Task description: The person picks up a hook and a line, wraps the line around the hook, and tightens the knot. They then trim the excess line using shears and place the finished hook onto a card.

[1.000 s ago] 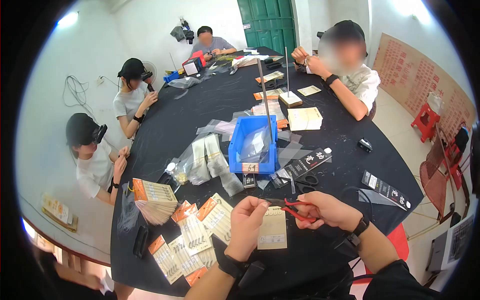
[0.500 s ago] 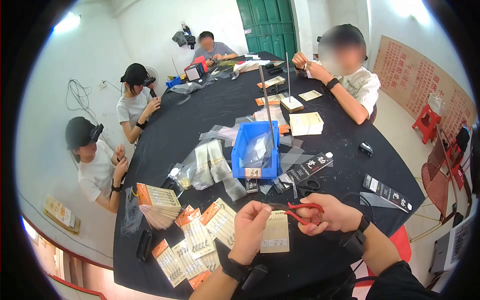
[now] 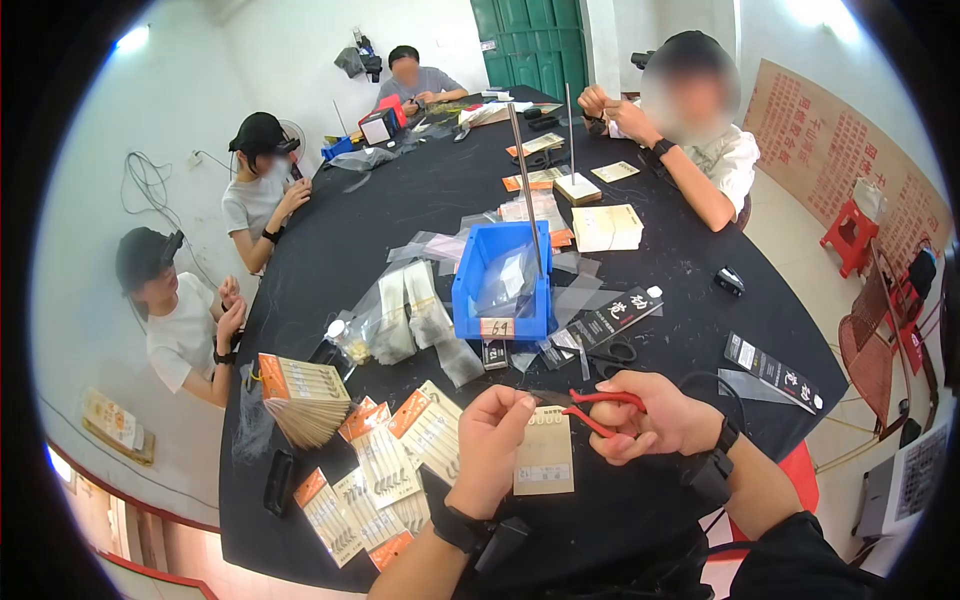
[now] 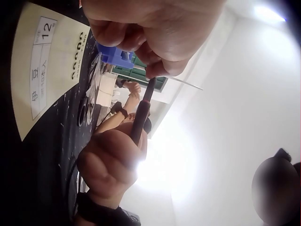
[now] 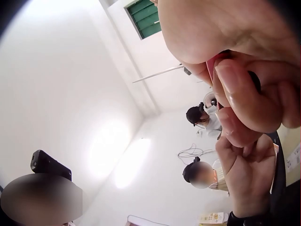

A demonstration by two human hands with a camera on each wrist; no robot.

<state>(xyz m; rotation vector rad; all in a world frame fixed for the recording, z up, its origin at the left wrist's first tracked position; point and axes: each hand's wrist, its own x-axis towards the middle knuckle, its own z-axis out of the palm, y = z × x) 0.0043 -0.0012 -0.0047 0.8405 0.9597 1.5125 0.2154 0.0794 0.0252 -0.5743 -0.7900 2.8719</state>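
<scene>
My right hand (image 3: 665, 415) grips red-handled pliers (image 3: 612, 399), their dark nose pointing left at the fingertips of my left hand. In the left wrist view the dark pliers (image 4: 139, 123) run from the right hand up to those fingertips. My left hand (image 3: 492, 440) pinches thumb against forefinger; the small item between them is hidden. Below both hands lies a cream card (image 3: 543, 470) with a row of hooks printed along its top and a label reading 12. To the left, several orange-topped cards (image 3: 385, 462) carrying dark hooks overlap on the black table.
A blue bin (image 3: 500, 327) marked 69 stands ahead, by a metal rod (image 3: 527, 185). Beside it lie clear bags (image 3: 405, 325), black scissors (image 3: 612, 354) and black packets (image 3: 770, 372). A fanned card stack (image 3: 303, 398) stands left. Several people sit around the table.
The head view has shifted slightly, while both hands keep the pliers' nose at the left fingertips. A person at the lower left has gone out of view.
</scene>
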